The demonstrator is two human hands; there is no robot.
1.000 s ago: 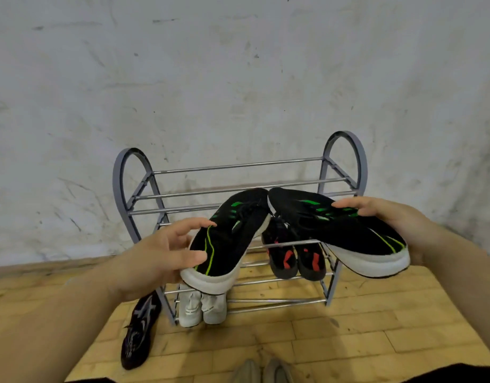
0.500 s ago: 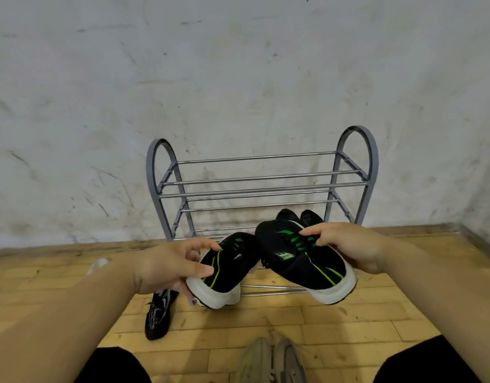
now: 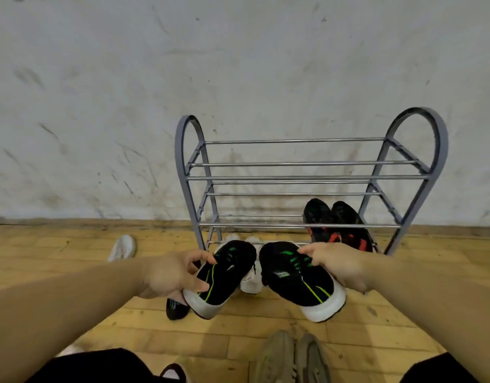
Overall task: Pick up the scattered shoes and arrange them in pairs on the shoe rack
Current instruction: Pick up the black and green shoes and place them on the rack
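Nearest: a pair of tan shoes [image 3: 292,357], side by side on the wooden floor [image 3: 265,324] at the lower edge, between dark-clad knees.

Left hand [image 3: 173,275]: grip clenched around the heel end of a black-and-green sneaker [image 3: 224,277] with a white sole, toe pointing toward the rack, held above the floor.

Right hand [image 3: 339,265]: grip closed on the matching black-and-green sneaker [image 3: 296,277], fingers over the laces, white heel nearest the camera. The two sneakers hang side by side, toes close together.

Beneath the left hand: a black shoe [image 3: 176,309] with white lettering, lying on the floor, mostly hidden.

Behind the held sneakers: a white pair [image 3: 250,280], partly hidden, at the lowest level of the shoe rack [image 3: 293,178].

Rack, right side, lower tier: a black-and-red pair [image 3: 337,228], side by side, toes toward the wall.

Upper rack tiers: bare bars only.

Far left on the floor: a single white shoe [image 3: 122,247], well apart from the rack.

Farthest: a scuffed grey wall [image 3: 238,64] behind the rack.
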